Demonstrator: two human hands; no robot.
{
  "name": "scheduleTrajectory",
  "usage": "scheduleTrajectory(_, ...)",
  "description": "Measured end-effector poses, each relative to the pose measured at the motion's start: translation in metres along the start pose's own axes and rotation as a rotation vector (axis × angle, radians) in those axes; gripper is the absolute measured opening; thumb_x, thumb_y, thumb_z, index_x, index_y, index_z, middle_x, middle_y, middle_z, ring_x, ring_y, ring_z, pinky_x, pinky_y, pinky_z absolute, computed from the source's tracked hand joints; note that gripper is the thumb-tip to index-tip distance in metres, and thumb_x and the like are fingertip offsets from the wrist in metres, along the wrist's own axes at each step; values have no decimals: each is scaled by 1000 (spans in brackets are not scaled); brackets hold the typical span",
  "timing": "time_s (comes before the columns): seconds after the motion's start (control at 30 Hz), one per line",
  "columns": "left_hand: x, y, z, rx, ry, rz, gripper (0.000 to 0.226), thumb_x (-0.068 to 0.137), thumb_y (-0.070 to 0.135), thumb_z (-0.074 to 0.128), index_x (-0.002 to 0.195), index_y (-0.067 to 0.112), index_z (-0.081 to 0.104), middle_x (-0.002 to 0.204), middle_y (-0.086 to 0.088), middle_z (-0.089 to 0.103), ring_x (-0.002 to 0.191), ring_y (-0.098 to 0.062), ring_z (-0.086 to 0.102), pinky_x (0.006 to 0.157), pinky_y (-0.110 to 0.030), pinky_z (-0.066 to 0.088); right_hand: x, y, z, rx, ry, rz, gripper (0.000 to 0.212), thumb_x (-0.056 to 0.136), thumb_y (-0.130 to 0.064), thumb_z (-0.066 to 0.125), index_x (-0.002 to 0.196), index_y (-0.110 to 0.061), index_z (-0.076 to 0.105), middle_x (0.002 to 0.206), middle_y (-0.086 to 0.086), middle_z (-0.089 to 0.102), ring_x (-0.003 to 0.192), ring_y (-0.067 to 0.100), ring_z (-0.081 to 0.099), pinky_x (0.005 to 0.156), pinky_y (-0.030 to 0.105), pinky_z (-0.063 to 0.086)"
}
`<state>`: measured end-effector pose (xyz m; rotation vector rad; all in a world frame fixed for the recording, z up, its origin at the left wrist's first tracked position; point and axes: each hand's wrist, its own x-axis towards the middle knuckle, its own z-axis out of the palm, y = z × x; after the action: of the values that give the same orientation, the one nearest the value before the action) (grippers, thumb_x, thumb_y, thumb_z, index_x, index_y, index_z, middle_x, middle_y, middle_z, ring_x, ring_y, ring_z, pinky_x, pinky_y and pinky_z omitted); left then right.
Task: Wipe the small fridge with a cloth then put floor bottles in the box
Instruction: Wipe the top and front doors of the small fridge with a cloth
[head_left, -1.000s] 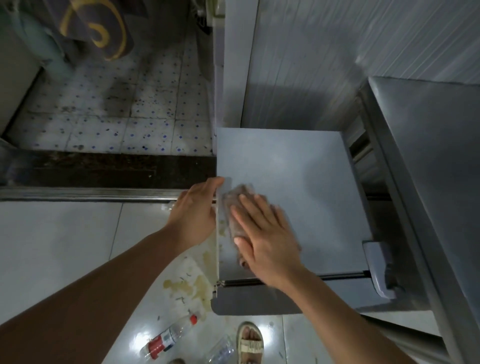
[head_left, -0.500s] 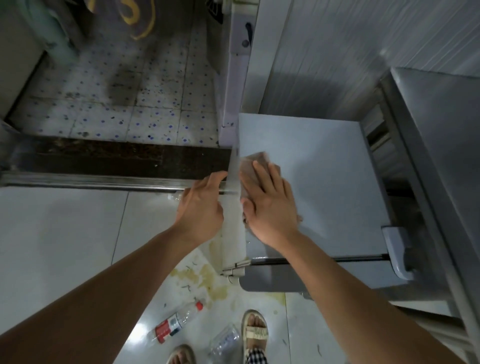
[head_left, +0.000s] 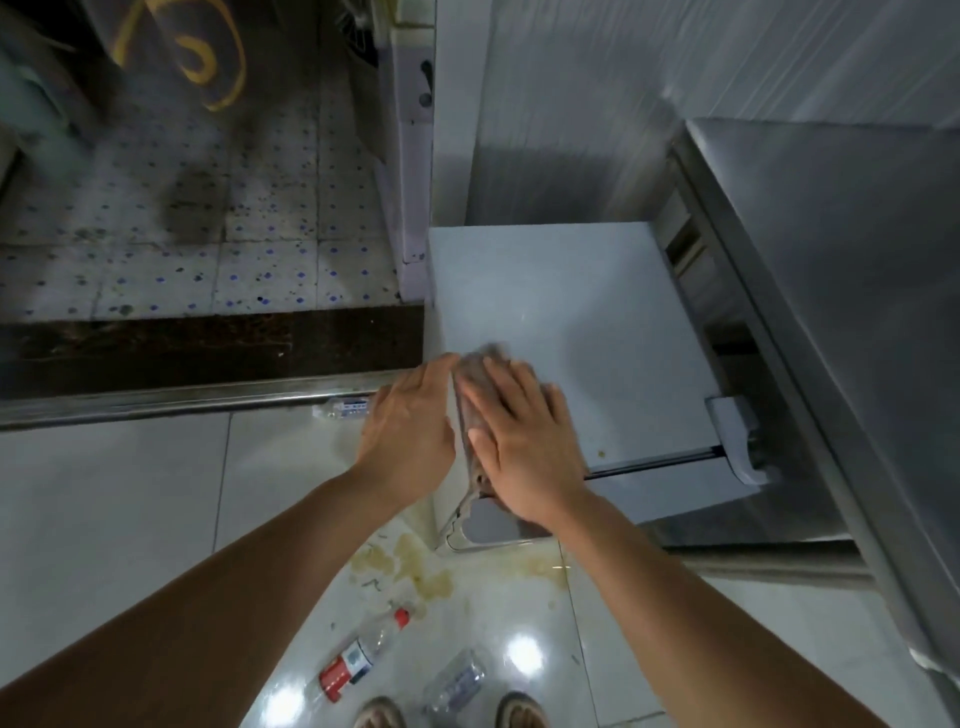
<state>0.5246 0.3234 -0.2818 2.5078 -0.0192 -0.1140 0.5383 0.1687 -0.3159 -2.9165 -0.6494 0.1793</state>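
Observation:
The small fridge shows its pale flat top below me. My right hand lies flat on a brownish cloth at the top's near left corner. My left hand rests against the fridge's left side edge, fingers together, holding nothing. On the floor by my feet lie a clear bottle with a red cap and red label and a crumpled clear bottle. A third clear bottle lies by the metal sill, partly hidden behind my left hand.
A steel counter stands tight against the fridge's right side. A metal door sill and dark threshold run across the left, with dotted tiles beyond. Yellowish spill stains mark the glossy floor in front of the fridge. My sandalled feet show at the bottom.
My right hand has slid the cloth back toward me along the fridge top's left edge. My left hand stays on the side edge. The view shifted, showing more floor.

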Motion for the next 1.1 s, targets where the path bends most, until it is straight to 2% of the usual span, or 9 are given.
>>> scheduleTrajectory(0.07,2,3,9,44,18,-14,69,83,-1,51,145,18,26,142,-5,44,130,-24,40,110,-35,28,16,25,-4,-21,-5,112,56,97,-45,11,152,-30,8,161,0,1,147,23,-1,117,48,11)
scheduleTrajectory(0.23,5,26,32,41,-2,65,66,81,-5,49,141,17,36,136,-7,50,126,-26,44,108,-35,28,-34,98,-8,-99,65,290,59,98,-45,9,152,-22,14,159,8,12,146,30,12,115,49,5)
scheduleTrajectory(0.33,6,41,48,72,8,106,64,79,-5,51,138,19,43,137,-1,50,128,-22,41,108,-35,25,-50,143,-18,-160,46,380,59,99,-44,8,152,-18,13,159,10,12,146,29,11,115,50,2)
scheduleTrajectory(0.47,10,47,58,111,42,47,62,77,-3,52,134,22,47,140,6,47,126,-19,37,104,-32,23,-39,136,-18,-122,74,482,59,100,-40,12,152,-13,9,159,16,8,146,33,5,119,51,2)
scheduleTrajectory(0.57,11,52,61,179,40,40,62,74,-1,54,132,21,49,141,6,45,128,-20,35,103,-32,22,-51,90,-6,-39,107,359,57,101,-38,13,150,-10,7,158,17,3,146,34,-3,119,51,5)
scheduleTrajectory(0.7,14,67,71,196,31,47,63,74,-3,54,132,22,50,144,5,42,130,-19,33,102,-34,21,-81,71,3,-1,144,159,53,98,-33,29,145,-9,35,153,15,29,143,35,21,116,50,19)
scheduleTrajectory(0.77,17,75,78,210,3,64,63,76,-1,53,133,25,49,147,8,38,132,-19,30,103,-34,19,-87,92,2,-13,163,196,50,98,-29,36,142,-7,40,150,17,34,141,36,26,114,51,24)
scheduleTrajectory(0.87,22,80,84,208,7,28,63,77,0,51,132,31,49,148,13,34,131,-18,27,105,-35,18,-77,132,-8,-80,133,310,59,92,-26,52,144,-6,35,151,19,30,141,37,24,116,50,20)
scheduleTrajectory(1.1,20,80,86,239,60,56,58,79,0,52,129,32,54,145,11,41,126,-23,35,103,-40,24,-32,159,-32,-138,57,414,60,99,-39,29,148,-5,24,153,22,23,143,38,18,117,48,19)
